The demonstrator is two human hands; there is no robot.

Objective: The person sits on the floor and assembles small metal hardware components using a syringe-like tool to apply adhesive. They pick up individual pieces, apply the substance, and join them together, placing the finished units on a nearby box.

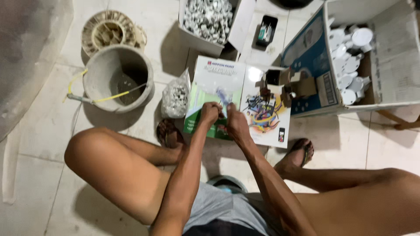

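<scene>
The left hand (210, 112) and the right hand (236, 120) meet over a flat printed carton (218, 78) lying on the tiled floor (39, 144). Both are curled shut, pinching one small pale part (222, 97) between their fingertips; it is too small to tell what kind of piece it is. At two o'clock from the hands, small dark parts (262, 102) lie scattered on the carton beside a little open cardboard box (280, 78).

At nine o'clock, just beside the carton, sits a clear bag of small white pieces (175, 98). Further out at ten o'clock stands a grey bucket (118, 78) with a yellow-handled tool (94, 98) leaning in it, and behind it a round white slatted basket (109, 30). At twelve o'clock an open box (210, 22) is heaped with small white fittings. At two o'clock a big blue-sided carton (306, 57) holds round white lamp housings (350, 65).
</scene>
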